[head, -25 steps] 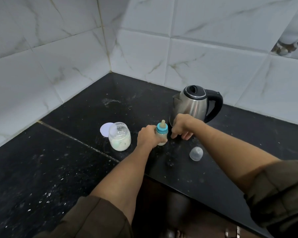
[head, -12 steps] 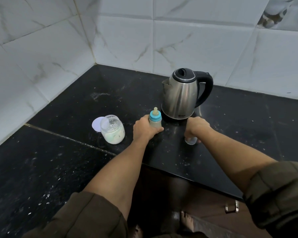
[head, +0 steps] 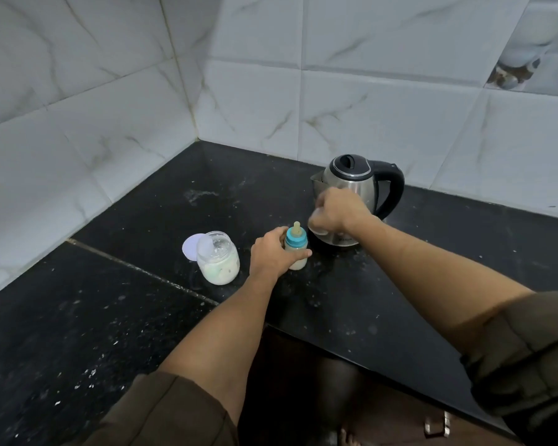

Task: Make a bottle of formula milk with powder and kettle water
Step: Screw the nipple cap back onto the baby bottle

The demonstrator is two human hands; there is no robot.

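Two hands: left [head: 273, 252] grips bottle [head: 296, 249], right [head: 337, 211] holds cap [head: 316, 224].

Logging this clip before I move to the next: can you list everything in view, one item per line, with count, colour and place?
baby bottle: 1, teal collar, pale teat, milky fill; upright on counter, centre.
kettle: 1, steel with black lid and handle; behind the bottle.
powder jar: 1, clear glass, pale powder inside, open; left of the bottle.
jar lid: 1, white; flat behind the jar.
counter: 1, black, speckled.
wall tiles: white marbled; two walls meeting in a corner.
left hand: grips the bottle.
right hand: raised before the kettle, closed on something clear, hard to identify.
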